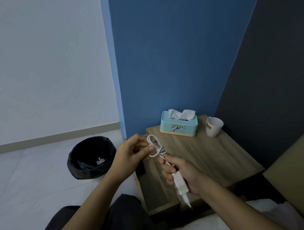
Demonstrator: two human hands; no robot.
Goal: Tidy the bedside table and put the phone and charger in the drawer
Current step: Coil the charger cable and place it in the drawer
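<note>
My right hand (182,173) grips the white charger plug (180,184), its prongs pointing down toward me. The white cable (155,144) runs up from that hand in a loose looped coil, and my left hand (132,152) pinches the coil's left side. Both hands hover over the front left part of the wooden bedside table (209,155). A dark flat object (140,166), possibly the phone, lies at the table's left edge, mostly hidden behind my left hand. No drawer front is clearly seen.
A light blue tissue box (178,124) stands at the back of the table, a white mug (214,126) to its right. A black-lined bin (90,157) sits on the floor at left. The bed's white sheet (260,213) and headboard lie at right.
</note>
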